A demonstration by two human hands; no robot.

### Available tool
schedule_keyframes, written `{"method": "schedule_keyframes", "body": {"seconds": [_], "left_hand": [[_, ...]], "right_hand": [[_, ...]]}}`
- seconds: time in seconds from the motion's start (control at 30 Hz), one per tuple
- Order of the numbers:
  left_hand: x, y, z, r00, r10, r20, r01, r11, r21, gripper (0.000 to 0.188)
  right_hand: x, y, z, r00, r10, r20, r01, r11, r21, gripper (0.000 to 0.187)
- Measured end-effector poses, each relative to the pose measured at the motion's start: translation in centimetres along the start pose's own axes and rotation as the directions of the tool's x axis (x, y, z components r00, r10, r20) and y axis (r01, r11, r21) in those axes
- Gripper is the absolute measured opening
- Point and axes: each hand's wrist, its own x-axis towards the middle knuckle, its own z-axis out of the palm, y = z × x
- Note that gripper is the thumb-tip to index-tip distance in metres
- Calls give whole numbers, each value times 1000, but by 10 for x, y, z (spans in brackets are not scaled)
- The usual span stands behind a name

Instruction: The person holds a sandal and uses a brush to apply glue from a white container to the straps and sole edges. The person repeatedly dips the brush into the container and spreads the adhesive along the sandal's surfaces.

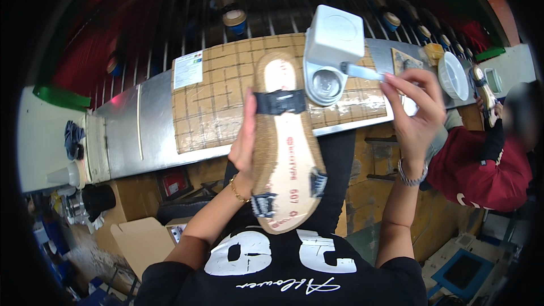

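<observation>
My left hand (245,139) is closed on the left edge of a sandal upper on its last (289,153), held with the underside up. A pale insole with red print runs down its middle, dark straps fold over its edges, and the border is brown. In my right hand (418,107), thumb and fingers pinch the light handle of a small brush (365,72). The brush's dark tip is just above and right of the round cup of a white glue pot (334,39), apart from the sandal. Clear or greyish liquid seems to lie in the cup.
A cardboard sheet (221,107) with a grid of lines covers part of the metal bench (122,130). Beyond it, a dark roller conveyor (283,5) carries several shoe lasts. A white basket (453,76) stands at the right, near a co-worker in a red top (481,164) holding another sandal (484,93).
</observation>
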Motion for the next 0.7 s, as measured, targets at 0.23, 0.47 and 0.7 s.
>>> {"method": "schedule_keyframes", "body": {"seconds": [0.23,0.47,0.7], "left_hand": [[22,24,-10,978,187,98,-199,971,130,76],[29,26,-17,943,298,147,-323,925,201,63],[23,25,-24,962,121,244,-139,989,59,63]], "right_hand": [[-10,-65,1,992,92,89,-107,977,184,27],[2,-73,1,998,-60,-30,61,998,2,30],[14,-79,-6,987,-157,-42,155,986,-55,29]]}}
